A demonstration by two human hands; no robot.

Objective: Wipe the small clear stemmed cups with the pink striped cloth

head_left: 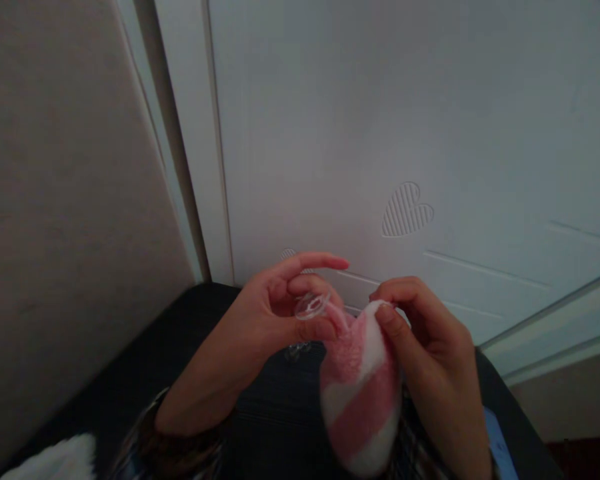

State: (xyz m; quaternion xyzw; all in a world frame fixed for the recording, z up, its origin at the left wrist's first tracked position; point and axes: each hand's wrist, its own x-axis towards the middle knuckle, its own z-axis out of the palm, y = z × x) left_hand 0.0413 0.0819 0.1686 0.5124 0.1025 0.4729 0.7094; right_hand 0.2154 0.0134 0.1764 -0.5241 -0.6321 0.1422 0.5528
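A fuzzy pink-and-white striped sock (363,407) hangs between my two hands, its rounded end pointing down. My left hand (280,313) pinches the pink upper edge between the thumb and a bent finger, while its index finger stretches out to the right. Beside that thumb is a clear plastic piece (311,305), and more clear plastic (298,349) shows just below the hand. With thumb and fingers closed, my right hand (425,340) grips the white part of the upper edge. Some of the cuff is hidden behind my fingers.
A dark surface (270,413) lies beneath my hands. White fluffy cloth (55,460) sits at the lower left, and a blue object (500,443) is partly hidden at the lower right. Ahead stands a white panel (330,147) with embossed hearts, beside a beige wall (75,180).
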